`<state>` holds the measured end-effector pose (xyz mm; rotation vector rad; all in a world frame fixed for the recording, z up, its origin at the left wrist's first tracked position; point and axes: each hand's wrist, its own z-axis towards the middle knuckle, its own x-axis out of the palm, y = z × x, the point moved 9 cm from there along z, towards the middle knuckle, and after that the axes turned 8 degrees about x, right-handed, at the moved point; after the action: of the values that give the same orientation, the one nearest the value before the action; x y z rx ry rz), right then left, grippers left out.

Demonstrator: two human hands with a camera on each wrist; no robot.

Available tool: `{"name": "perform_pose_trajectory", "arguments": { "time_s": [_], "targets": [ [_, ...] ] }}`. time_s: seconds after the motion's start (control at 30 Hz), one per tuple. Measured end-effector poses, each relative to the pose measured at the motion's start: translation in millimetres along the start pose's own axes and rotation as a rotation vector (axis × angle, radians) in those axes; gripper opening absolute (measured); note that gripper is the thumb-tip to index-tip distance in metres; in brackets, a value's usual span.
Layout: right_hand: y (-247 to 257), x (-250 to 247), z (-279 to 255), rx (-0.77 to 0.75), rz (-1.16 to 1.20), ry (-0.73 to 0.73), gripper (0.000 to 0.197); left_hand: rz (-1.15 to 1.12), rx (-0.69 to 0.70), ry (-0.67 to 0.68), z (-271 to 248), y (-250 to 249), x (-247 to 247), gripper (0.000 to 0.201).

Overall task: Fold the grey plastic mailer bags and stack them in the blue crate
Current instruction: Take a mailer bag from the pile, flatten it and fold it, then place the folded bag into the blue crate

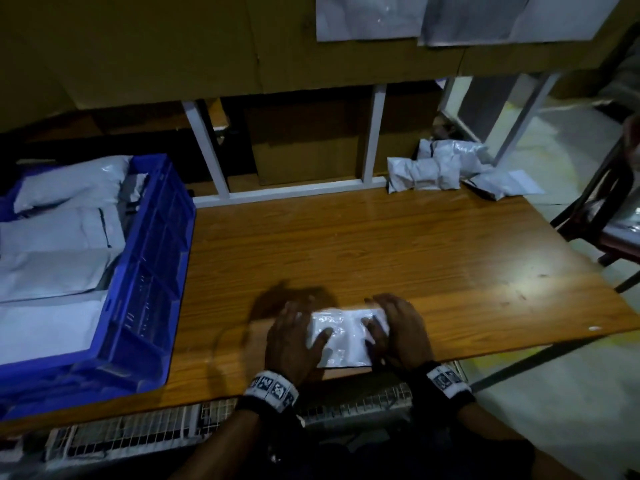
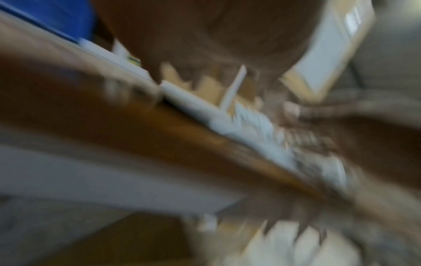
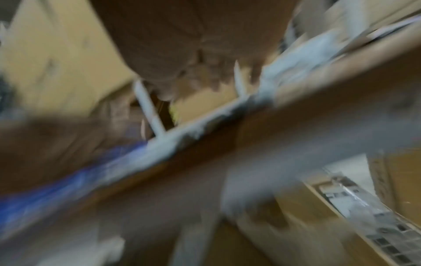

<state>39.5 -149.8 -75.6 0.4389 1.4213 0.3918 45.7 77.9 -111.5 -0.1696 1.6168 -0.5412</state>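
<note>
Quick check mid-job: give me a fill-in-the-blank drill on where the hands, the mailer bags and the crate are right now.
1. Both hands, left hand and right hand, press on one folded grey plastic mailer bag lying on the ____ table.
2. The blue plastic crate sits to the person's ____.
3. The crate already holds ____ bags.
4. Unfolded grey mailer bags lie at the table's far ____ corner.

Missing: wooden; left; grey; right

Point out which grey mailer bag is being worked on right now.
The small bag at the table's near edge, pressed between the left hand and right hand. The others lie in the blue crate or piled at the far right corner.
</note>
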Motion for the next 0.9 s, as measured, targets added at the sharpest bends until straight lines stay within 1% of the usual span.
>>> {"name": "perform_pose_trajectory", "arguments": {
  "time_s": [0.03, 0.07, 0.1, 0.13, 0.17, 0.23, 0.3, 0.33, 0.37, 0.4, 0.43, 0.47, 0.5, 0.57, 0.6, 0.67, 0.77, 0.8, 0.9],
  "targets": [
    [-13.4, -12.5, 1.8, 0.089, 0.004, -0.059, 0.046, -0.048, -0.087, -0.068, -5.6, 10.6, -8.1, 0.093],
    [-30.5, -16.6, 2.3, 0.198, -0.005, -0.057, 0.049, -0.116, -0.172, -0.104, -10.3, 19.7, -13.6, 0.091],
    [-46.2, -16.0, 2.3, 0.321, -0.009, 0.002, 0.054, -0.197, -0.258, -0.115, -13.5, 28.1, -15.6, 0.089],
    [-59.5, -10.1, 0.4, 0.429, -0.012, 0.092, 0.06, -0.272, -0.337, -0.109, -15.0, 35.0, -16.4, 0.088],
    [-66.0, -5.1, -1.8, 0.504, -0.013, 0.173, 0.061, -0.317, -0.404, -0.087, -14.9, 40.9, -15.0, 0.087],
    [-66.4, -0.1, -3.8, 0.567, 0.026, 0.26, 0.051, -0.344, -0.485, -0.029, -15.1, 47.7, -13.6, 0.085],
    [-61.8, 2.2, -2.0, 0.579, 0.068, 0.289, 0.039, -0.34, -0.536, -0.004, -16.7, 51.9, -16.2, 0.077],
    [-59.2, 2.2, -0.6, 0.573, 0.1, 0.289, 0.032, -0.343, -0.557, -0.013, -17.4, 53.9, -18.7, 0.068],
    [-58.9, 3.9, 2.6, 0.568, 0.133, 0.285, 0.021, -0.357, -0.576, -0.02, -18.1, 55.7, -21.0, 0.054],
    [-55.7, 5.1, 5.4, 0.552, 0.183, 0.294, 0.006, -0.393, -0.585, -0.033, -19.3, 56.5, -24.9, 0.04],
    [-51.1, 7.8, 8.4, 0.526, 0.234, 0.305, 0.008, -0.456, -0.591, -0.049, -20.8, 60.0, -26.6, 0.034],
    [-45.2, 9.5, 10.9, 0.5, 0.282, 0.313, 0.015, -0.54, -0.583, -0.075, -22.9, 61.0, -31.7, 0.033],
    [-36.6, 9.0, 12.8, 0.481, 0.336, 0.322, 0.016, -0.605, -0.572, -0.105, -26.4, 61.5, -40.6, 0.03],
    [-10.3, 4.6, 16.1, 0.443, 0.501, 0.357, 0.009, -0.684, -0.525, -0.215, -35.7, 64.3, -69.3, 0.018],
    [6.0, 2.0, 19.8, 0.423, 0.576, 0.378, 0.009, -0.706, -0.496, -0.279, -42.0, 62.1, -91.1, 0.018],
    [41.4, 0.2, 30.0, 0.395, 0.718, 0.446, 0.011, -0.713, -0.412, -0.386, -53.6, 59.5, -142.8, 0.025],
    [108.6, -7.2, 51.5, 0.33, 0.888, 0.53, 0.013, -0.731, -0.351, -0.498, -72.4, 76.6, -227.6, 0.049],
    [133.1, -8.6, 58.7, 0.305, 0.919, 0.554, 0.015, -0.732, -0.339, -0.543, -78.4, 86.8, -257.0, 0.052],
    [206.9, -3.6, 81.3, 0.278, 1.003, 0.613, 0.031, -0.714, -0.349, -0.64, -90.0, 141.0, -327.3, 0.045]
  ]
}}
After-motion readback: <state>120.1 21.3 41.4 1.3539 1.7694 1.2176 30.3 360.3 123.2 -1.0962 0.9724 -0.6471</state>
